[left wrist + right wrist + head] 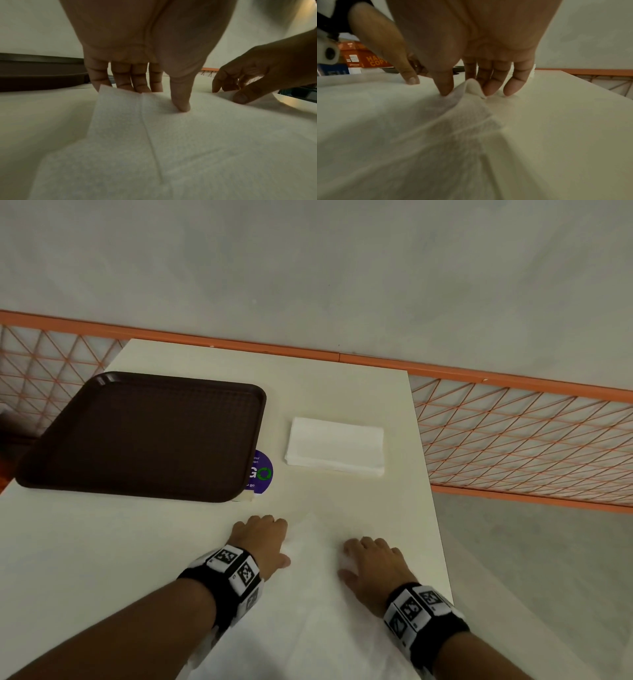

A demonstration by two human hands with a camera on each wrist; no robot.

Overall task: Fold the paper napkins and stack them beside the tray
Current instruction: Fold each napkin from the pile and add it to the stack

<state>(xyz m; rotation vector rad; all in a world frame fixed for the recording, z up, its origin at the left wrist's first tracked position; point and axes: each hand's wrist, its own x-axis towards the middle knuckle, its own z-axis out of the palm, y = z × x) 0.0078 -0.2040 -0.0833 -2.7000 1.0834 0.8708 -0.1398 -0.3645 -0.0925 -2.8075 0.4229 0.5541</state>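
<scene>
The open napkin [308, 577] lies flat on the near part of the table [342, 392], between both hands. It looks featherlight, limp and easily torn, so corners and edges are the likely places to take it. The left hand [263, 539] pinches its far left edge, thumb on top and fingers behind. The right hand [373, 559] pinches a puckered corner. A folded stack [335, 445] sits just beside the brown tray [144, 433]. A purple sticker [262, 472] reads "GO"; an orange box [366, 56] shows "COP".

Tray [137, 436] left on table [342, 385]; napkin stack [335, 446] just right; open napkin [308, 594] nearer.
</scene>
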